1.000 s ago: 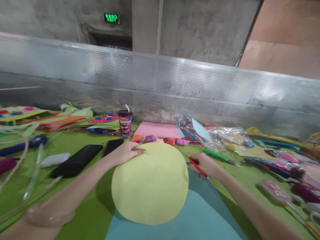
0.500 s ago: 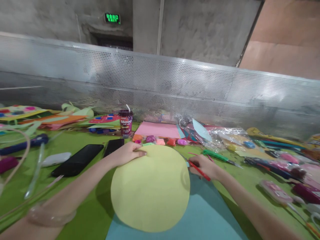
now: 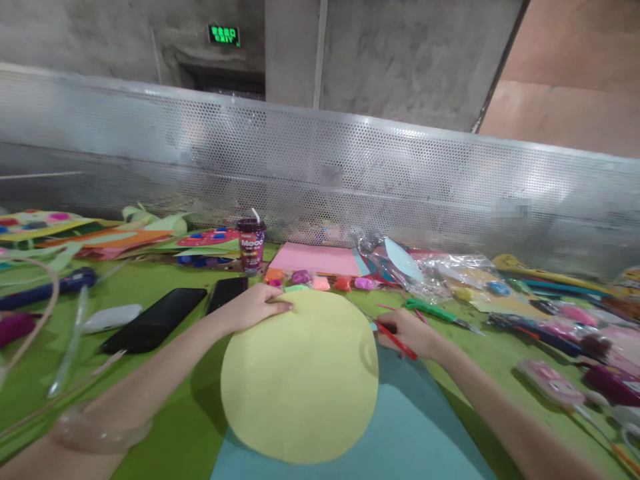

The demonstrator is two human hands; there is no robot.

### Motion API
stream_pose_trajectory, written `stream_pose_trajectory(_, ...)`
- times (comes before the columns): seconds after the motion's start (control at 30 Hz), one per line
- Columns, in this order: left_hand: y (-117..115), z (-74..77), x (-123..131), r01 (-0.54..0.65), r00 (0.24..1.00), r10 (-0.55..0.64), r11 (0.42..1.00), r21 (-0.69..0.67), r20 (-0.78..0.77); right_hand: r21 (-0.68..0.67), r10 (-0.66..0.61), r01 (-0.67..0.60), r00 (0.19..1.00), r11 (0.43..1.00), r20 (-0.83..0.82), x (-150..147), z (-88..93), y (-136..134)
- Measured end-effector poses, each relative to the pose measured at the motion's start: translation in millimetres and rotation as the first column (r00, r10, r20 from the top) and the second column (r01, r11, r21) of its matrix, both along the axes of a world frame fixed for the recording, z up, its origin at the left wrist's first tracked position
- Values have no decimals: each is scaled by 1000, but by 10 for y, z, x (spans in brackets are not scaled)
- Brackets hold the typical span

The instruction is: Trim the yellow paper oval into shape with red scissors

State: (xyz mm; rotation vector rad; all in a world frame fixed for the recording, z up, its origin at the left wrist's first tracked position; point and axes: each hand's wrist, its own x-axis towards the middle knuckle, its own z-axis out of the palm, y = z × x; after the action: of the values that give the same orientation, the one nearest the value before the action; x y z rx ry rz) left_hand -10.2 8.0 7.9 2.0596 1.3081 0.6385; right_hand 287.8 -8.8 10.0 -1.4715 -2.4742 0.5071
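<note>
My left hand (image 3: 263, 307) pinches the upper left edge of a pale yellow paper circle (image 3: 300, 380), which faces me. Behind the circle a light blue paper sheet (image 3: 420, 427) shows below and to the right. My right hand (image 3: 407, 333) is closed round red-handled scissors (image 3: 397, 341) at the circle's upper right edge. The blades are partly hidden by the paper and hard to make out; a small bit of blue paper shows beside them. Green-handled scissors (image 3: 443, 312) lie on the table just beyond my right hand.
Packets of coloured clay (image 3: 343, 284) lie beyond the circle, with pink paper (image 3: 320, 259) behind. A drink cup (image 3: 251, 245) stands at back left. A black power bank or phone (image 3: 155, 320) lies left. Plastic bags (image 3: 470, 270) and craft items crowd the right. A perforated metal barrier (image 3: 300, 167) runs behind.
The red scissors and my right hand have shifted very slightly, the handles tilting a little. The circle's right edge has moved slightly left. My left hand keeps its place.
</note>
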Motion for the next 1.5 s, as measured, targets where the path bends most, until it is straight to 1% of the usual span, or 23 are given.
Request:
stream_pose_trajectory(0.17,-13,2,1,-10,1000,10,1000,-4,1,2,-19,19,1000,1000,-24,28,18,5)
stream_pose_trajectory(0.3,-4,-4,-2,-12,1000,12,1000,-4,1,-47,-10,8,998,999,-55,38,7,-4)
stream_pose_trajectory(0.53,10,-20,-14,-3,1000,2,1000,8,10,-53,3,-5,999,999,-47,16,6,-12)
stream_pose_trajectory(0.87,-10,-1,2,-15,1000,15,1000,11,7,-49,19,-21,999,999,-39,14,-3,-6)
stream_pose_trajectory(1.03,-5,-1,0,-17,1000,17,1000,9,-7,-83,10,-15,998,996,-66,22,-12,-11)
stream_pose_trajectory(1.27,-1,1,0,-10,1000,10,1000,8,-7,-99,13,-18,999,995,-50,19,6,-13)
stream_pose_trajectory(1.5,2,-16,-11,-20,1000,20,1000,13,-3,-58,16,-19,998,998,-54,-1,17,-34)
